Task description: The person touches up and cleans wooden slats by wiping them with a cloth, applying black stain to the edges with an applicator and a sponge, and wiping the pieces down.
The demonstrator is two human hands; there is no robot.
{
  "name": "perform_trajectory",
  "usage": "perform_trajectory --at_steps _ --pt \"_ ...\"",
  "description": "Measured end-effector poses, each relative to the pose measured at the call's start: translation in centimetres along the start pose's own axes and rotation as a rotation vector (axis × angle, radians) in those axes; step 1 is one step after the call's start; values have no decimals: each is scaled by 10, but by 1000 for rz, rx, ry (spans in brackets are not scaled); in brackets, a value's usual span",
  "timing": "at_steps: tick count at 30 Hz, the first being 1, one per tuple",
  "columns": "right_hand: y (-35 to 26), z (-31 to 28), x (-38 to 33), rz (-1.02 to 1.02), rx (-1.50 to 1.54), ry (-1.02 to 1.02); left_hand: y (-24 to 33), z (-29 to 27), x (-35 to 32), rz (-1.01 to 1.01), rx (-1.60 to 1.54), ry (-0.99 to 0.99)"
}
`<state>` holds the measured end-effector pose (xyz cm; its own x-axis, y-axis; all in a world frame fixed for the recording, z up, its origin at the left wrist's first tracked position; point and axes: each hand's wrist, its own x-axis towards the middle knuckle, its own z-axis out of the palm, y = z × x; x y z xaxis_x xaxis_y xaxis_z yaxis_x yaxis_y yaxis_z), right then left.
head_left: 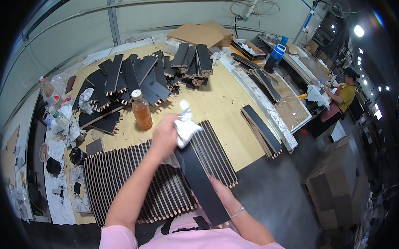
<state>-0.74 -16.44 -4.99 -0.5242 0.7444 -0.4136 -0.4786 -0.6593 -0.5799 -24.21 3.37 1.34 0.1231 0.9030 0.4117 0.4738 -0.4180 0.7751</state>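
My left hand (164, 136) is closed on a crumpled white cloth (187, 127), held at the far end of a black wooden board (201, 183). My right hand (224, 196) grips that board along its right edge near the close end. The board slants over a long row of similar boards (131, 184), standing on edge side by side with light wooden pegs showing at their ends. Just beyond my left hand stands a bottle (143, 113) of amber liquid with a white cap.
A loose heap of black pegged boards (136, 74) covers the back of the table (223, 106). More boards (261, 131) lie at its right edge. At the left are stained papers and a black cup (77, 156). A co-worker (348, 93) sits far right, beyond a cardboard box (337, 181).
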Motion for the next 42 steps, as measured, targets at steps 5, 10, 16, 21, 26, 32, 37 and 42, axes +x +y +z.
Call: perform_trajectory --at_steps 5,10,16,21,26,32,37,42 --pt "-3 -6 -21 -107 170 15 2 -21 2 254 -14 245" --pt "-20 -35 -3 -75 449 125 100 37 -134 895 -46 -536" --pt "-19 -4 -22 -69 203 39 6 14 -24 413 -35 -20" --pt "-52 -1 -10 -154 183 168 49 48 -64 582 -139 -219" --pt "-85 -43 -14 -368 153 156 76 34 -165 693 -386 -726" --pt "-87 -34 -16 -463 181 183 29 17 -111 198 -120 -260" --pt "-77 -44 -6 -437 153 89 70 27 -90 -203 -153 -370" --pt "-76 -19 0 -477 178 130 76 71 -106 -177 -514 -349"
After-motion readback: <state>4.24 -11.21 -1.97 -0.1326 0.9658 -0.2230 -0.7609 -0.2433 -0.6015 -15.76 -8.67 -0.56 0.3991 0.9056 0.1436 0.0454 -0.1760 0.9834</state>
